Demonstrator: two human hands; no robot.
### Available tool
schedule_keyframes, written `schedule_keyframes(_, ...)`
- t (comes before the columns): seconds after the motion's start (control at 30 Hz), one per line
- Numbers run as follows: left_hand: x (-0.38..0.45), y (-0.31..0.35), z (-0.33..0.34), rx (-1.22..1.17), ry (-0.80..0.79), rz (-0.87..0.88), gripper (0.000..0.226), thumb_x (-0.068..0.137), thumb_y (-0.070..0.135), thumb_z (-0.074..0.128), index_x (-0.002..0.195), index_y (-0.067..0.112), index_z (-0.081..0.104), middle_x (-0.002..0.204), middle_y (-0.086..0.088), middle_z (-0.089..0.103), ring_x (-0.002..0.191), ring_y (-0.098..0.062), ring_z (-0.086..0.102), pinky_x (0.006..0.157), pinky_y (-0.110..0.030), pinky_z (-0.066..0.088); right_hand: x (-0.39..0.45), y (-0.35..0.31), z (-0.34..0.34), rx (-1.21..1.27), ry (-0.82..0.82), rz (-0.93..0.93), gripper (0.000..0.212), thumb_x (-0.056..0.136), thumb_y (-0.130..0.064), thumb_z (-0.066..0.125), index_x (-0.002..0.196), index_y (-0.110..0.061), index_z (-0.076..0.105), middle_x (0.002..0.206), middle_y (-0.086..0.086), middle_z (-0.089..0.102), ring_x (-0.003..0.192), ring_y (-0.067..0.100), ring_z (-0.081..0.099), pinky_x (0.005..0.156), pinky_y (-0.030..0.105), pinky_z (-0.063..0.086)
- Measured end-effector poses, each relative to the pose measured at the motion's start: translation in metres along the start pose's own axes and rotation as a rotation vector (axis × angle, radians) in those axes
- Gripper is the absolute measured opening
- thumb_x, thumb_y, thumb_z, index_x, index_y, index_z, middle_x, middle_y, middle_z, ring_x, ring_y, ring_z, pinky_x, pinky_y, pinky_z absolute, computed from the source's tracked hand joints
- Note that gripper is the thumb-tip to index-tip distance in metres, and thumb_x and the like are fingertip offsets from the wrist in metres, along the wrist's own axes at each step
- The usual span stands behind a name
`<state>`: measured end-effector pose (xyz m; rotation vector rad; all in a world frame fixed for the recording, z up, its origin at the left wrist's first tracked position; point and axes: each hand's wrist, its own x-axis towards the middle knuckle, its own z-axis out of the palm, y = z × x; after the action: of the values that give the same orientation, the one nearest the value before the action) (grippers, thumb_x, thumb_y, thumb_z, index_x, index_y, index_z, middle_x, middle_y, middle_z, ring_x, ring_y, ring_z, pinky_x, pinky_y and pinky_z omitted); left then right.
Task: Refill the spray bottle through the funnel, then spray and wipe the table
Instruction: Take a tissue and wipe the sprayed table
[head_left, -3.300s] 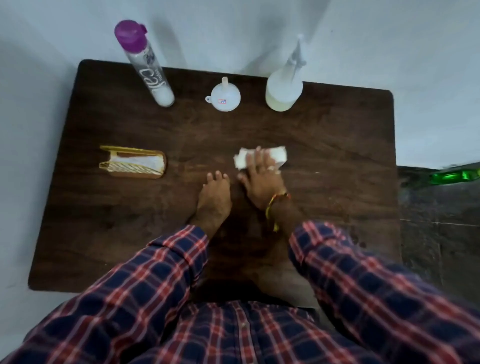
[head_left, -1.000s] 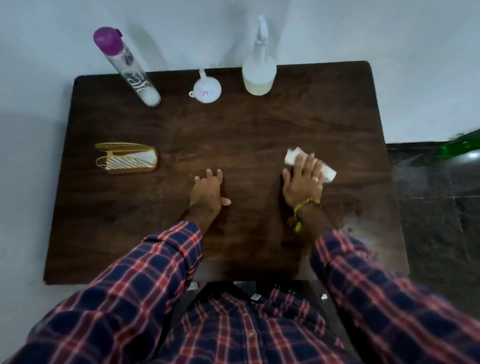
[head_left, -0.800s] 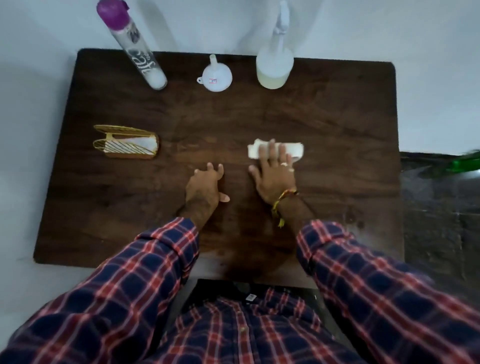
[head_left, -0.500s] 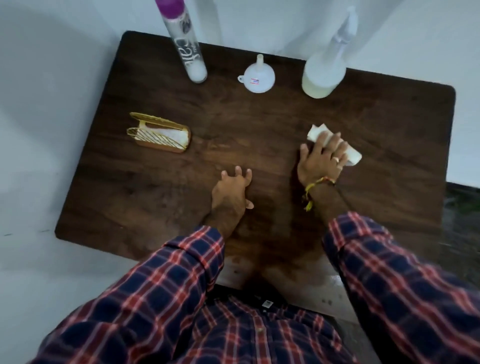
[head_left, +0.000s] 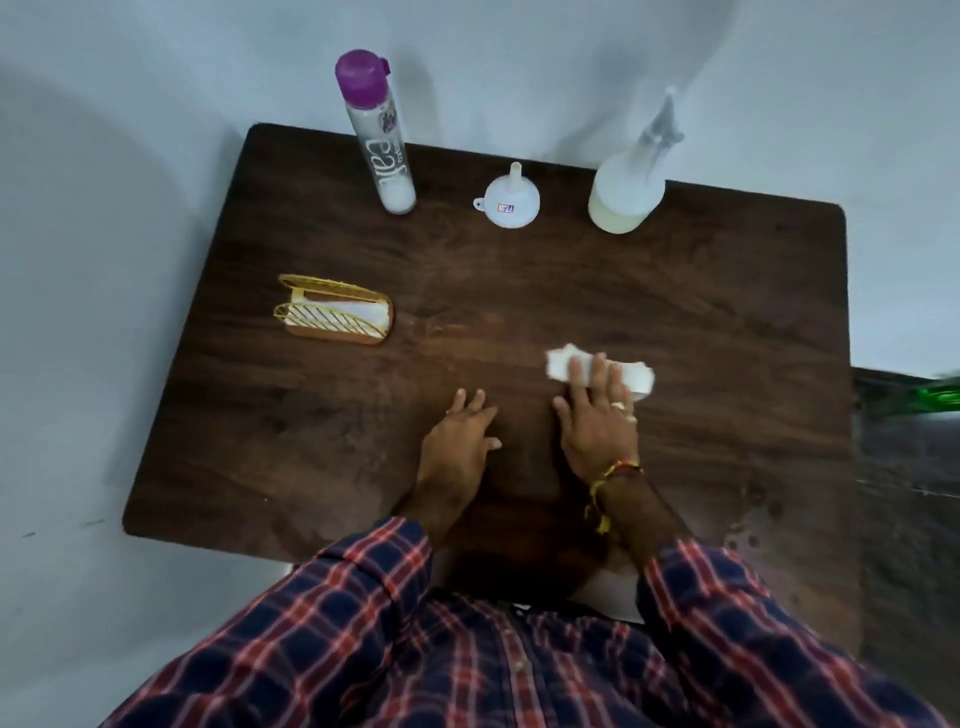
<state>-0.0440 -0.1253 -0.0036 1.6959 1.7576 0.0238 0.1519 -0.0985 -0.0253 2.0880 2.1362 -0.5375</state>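
My right hand (head_left: 597, 415) presses a folded white tissue (head_left: 558, 364) flat against the dark wooden table (head_left: 727, 322), fingers spread over it. My left hand (head_left: 460, 441) lies flat on the table just left of it, holding nothing. At the back edge stand the translucent spray bottle (head_left: 628, 192) with pale liquid in its base, the small white funnel (head_left: 508, 202) resting upside down, and a clear refill bottle (head_left: 379, 140) with a purple cap.
A gold wire napkin holder (head_left: 335, 314) with white napkins sits at the table's left side. White walls close in behind and to the left. A dark tiled floor (head_left: 904, 493) and something green (head_left: 935, 397) lie to the right.
My right hand has slid the tissue back and forth across the table, right then left, and now sits near the middle. The left hand has stayed planted. The camera view has shifted.
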Motion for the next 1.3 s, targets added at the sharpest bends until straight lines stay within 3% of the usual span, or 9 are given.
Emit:
schedule_keyframes(0.13, -0.009, -0.026, -0.010, -0.024, 0.140, 0.010, 0.046, 0.096, 0.004, 0.050, 0.140, 0.018, 0.052, 0.152, 0.000, 0.043, 0.144, -0.014, 0.032, 0.114, -0.026, 0.027, 0.029, -0.017, -0.004, 0.056, 0.018, 0.247, 0.066, 0.101, -0.047, 0.030, 0.156, -0.016, 0.009, 0.162, 0.020, 0.002, 0.149, 0.042, 0.004, 0.120, 0.056, 0.011)
schedule_keyframes(0.37, -0.017, -0.040, -0.030, 0.019, 0.162, 0.045, 0.070, 0.084, -0.007, 0.047, 0.148, 0.020, 0.040, 0.156, 0.000, 0.035, 0.146, -0.016, 0.026, 0.116, -0.029, 0.025, -0.040, -0.094, 0.023, -0.042, -0.178, -0.162, 0.068, 0.101, -0.049, 0.030, 0.156, -0.018, 0.006, 0.162, 0.020, -0.002, 0.148, 0.044, -0.004, 0.120, 0.055, 0.003)
schedule_keyframes(0.53, -0.029, -0.042, -0.021, 0.070, 0.082, 0.150, 0.072, 0.084, -0.006, 0.048, 0.150, 0.020, 0.035, 0.158, 0.001, 0.030, 0.148, -0.014, 0.022, 0.116, -0.029, 0.024, -0.129, -0.087, 0.030, -0.130, -0.099, -0.195, 0.074, 0.077, -0.057, 0.069, 0.138, -0.017, 0.054, 0.143, 0.016, 0.051, 0.132, 0.036, 0.049, 0.101, 0.050, 0.047)
schedule_keyframes(0.63, -0.032, -0.037, -0.012, 0.106, 0.033, 0.202, 0.061, 0.094, 0.003, 0.045, 0.151, 0.019, 0.032, 0.159, 0.002, 0.028, 0.148, -0.013, 0.019, 0.116, -0.028, 0.025, -0.135, -0.072, 0.022, -0.078, -0.044, -0.235, 0.061, 0.093, -0.047, 0.055, 0.145, -0.017, 0.045, 0.152, 0.016, 0.039, 0.140, 0.034, 0.038, 0.112, 0.053, 0.035)
schedule_keyframes(0.77, -0.036, -0.025, -0.006, 0.193, -0.014, 0.296, 0.046, 0.103, 0.019, 0.040, 0.149, 0.016, 0.036, 0.156, -0.001, 0.036, 0.148, -0.017, 0.022, 0.113, -0.029, 0.028, -0.115, -0.060, 0.003, 0.142, 0.127, 0.024, 0.044, 0.091, -0.019, 0.062, 0.133, -0.006, 0.057, 0.141, 0.017, 0.053, 0.131, 0.033, 0.051, 0.112, 0.044, 0.038)
schedule_keyframes(0.87, -0.036, -0.026, -0.009, 0.200, -0.021, 0.300, 0.046, 0.103, 0.020, 0.040, 0.149, 0.016, 0.037, 0.154, -0.001, 0.038, 0.147, -0.017, 0.025, 0.114, -0.031, 0.030, -0.101, -0.044, -0.004, 0.333, 0.049, 0.229, 0.045, 0.092, -0.024, 0.059, 0.135, -0.013, 0.054, 0.140, 0.007, 0.052, 0.129, 0.027, 0.046, 0.110, 0.035, 0.036)
schedule_keyframes(1.03, -0.045, -0.035, -0.018, 0.219, -0.021, 0.310, 0.048, 0.102, 0.020, 0.043, 0.150, 0.017, 0.035, 0.155, -0.001, 0.036, 0.147, -0.016, 0.024, 0.116, -0.029, 0.027, -0.092, -0.033, -0.012, 0.465, -0.122, 0.255, 0.050, 0.077, -0.026, 0.076, 0.123, -0.016, 0.058, 0.119, 0.005, 0.063, 0.112, 0.024, 0.058, 0.098, 0.033, 0.045)
schedule_keyframes(1.17, -0.057, -0.037, -0.021, 0.189, -0.006, 0.319, 0.049, 0.102, 0.023, 0.043, 0.150, 0.019, 0.034, 0.156, 0.001, 0.034, 0.147, -0.015, 0.024, 0.116, -0.028, 0.024, -0.098, -0.032, -0.007, 0.515, -0.091, 0.402, 0.025, 0.074, -0.033, 0.078, 0.092, -0.018, 0.068, 0.099, 0.002, 0.069, 0.096, 0.021, 0.064, 0.077, 0.027, 0.047)
schedule_keyframes(1.3, -0.062, -0.036, -0.021, 0.142, -0.033, 0.331, 0.050, 0.102, 0.023, 0.044, 0.151, 0.020, 0.032, 0.157, 0.001, 0.032, 0.147, -0.014, 0.024, 0.116, -0.030, 0.025, -0.105, -0.034, -0.016, 0.684, -0.001, 0.514, 0.012, 0.072, -0.018, 0.075, 0.081, -0.019, 0.067, 0.079, -0.004, 0.064, 0.083, 0.018, 0.063, 0.068, 0.022, 0.043)
